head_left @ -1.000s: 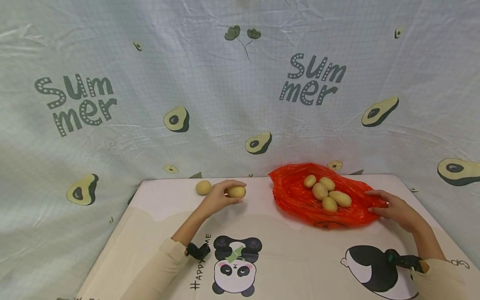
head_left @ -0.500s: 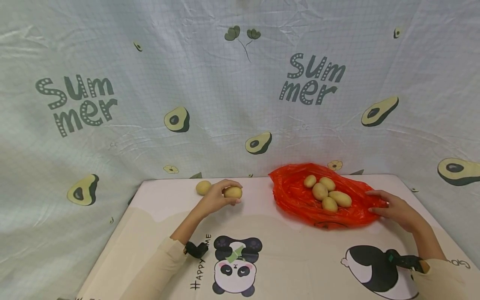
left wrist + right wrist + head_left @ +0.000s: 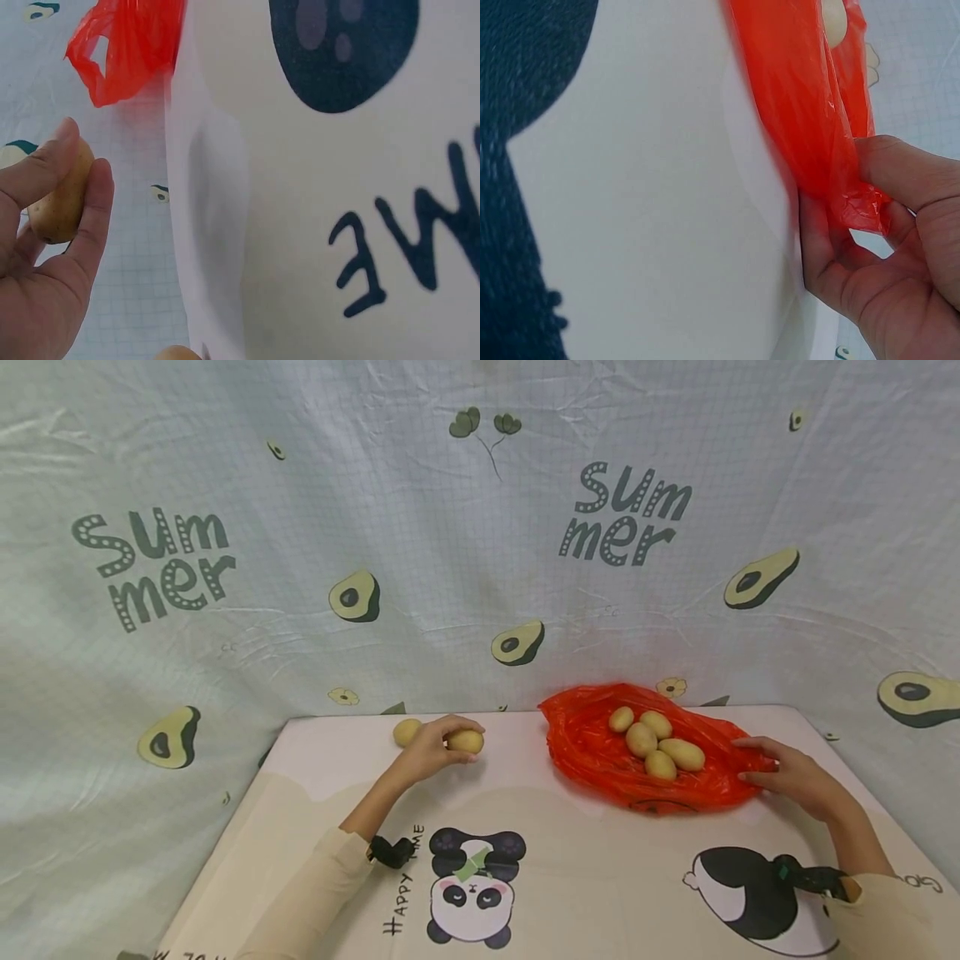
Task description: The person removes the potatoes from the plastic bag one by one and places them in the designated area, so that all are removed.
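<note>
My left hand (image 3: 427,755) grips a yellowish potato (image 3: 467,742) between thumb and fingers near the table's back edge. The left wrist view shows the same potato (image 3: 63,196) held by curled fingers. Just behind that hand, a second potato (image 3: 406,732) lies on the table, partly covered by it. To the right, a red plastic bag (image 3: 592,768) lies spread open with several potatoes (image 3: 642,740) inside. At the bag's right end, my right hand (image 3: 798,777) holds its edge. In the right wrist view, thumb and fingers pinch the red plastic (image 3: 862,206).
A pale cloth with a panda print (image 3: 471,893) and a black-and-white animal print (image 3: 750,893) covers the table (image 3: 585,877). A hanging curtain (image 3: 450,527) with avocado prints stands right behind the table's back edge.
My left hand has shifted slightly left with the potato in its grip, mostly in the first half second. The right hand and the bag have stayed in place.
</note>
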Tool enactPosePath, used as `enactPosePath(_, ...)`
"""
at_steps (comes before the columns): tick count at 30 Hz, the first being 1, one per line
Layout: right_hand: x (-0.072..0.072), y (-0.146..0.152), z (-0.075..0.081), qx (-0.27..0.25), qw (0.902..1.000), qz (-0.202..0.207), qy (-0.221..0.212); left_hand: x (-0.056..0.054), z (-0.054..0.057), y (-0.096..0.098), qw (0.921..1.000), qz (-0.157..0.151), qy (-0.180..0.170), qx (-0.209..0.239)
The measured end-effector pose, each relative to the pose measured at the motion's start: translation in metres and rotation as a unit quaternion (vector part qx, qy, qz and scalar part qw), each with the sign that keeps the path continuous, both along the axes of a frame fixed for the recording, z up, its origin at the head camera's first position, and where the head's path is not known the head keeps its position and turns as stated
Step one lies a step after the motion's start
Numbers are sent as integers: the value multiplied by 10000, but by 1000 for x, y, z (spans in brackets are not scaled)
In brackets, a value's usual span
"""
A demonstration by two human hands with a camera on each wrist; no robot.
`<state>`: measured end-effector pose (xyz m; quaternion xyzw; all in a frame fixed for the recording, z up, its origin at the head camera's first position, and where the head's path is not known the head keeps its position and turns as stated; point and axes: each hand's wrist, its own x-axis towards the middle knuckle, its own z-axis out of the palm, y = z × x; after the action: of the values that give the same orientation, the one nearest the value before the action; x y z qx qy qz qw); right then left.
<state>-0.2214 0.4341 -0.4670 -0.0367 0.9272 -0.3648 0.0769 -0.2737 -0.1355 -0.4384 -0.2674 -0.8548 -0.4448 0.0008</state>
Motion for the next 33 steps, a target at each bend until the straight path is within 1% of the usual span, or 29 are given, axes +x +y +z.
enactPosePath(3,0,1,0,-8,10000,11,-2,0,1,0,10000,-16,64,-28)
enactPosePath(9,-1,3,-2,-12,10000,82,28,-6,6,-3,9995,83,188,-245)
enactPosePath(16,-1,4,-1,-19,10000,64,18,-15,17,-9,9991,191,126,-352)
enactPosePath(20,-1,3,0,-34,10000,55,5,-22,22,-13,9982,243,135,-525)
enactPosePath(23,0,3,0,-63,10000,51,-24,-27,24,-17,9971,348,55,-677)
enactPosePath(27,0,2,2,-68,10000,61,-27,-35,26,-23,9941,541,-30,-940)
enactPosePath(30,0,2,2,-43,10000,68,-13,-41,24,-28,9924,603,50,-1069)
enactPosePath(33,0,2,2,-40,10000,67,-22,-45,21,-32,9918,643,142,-1094)
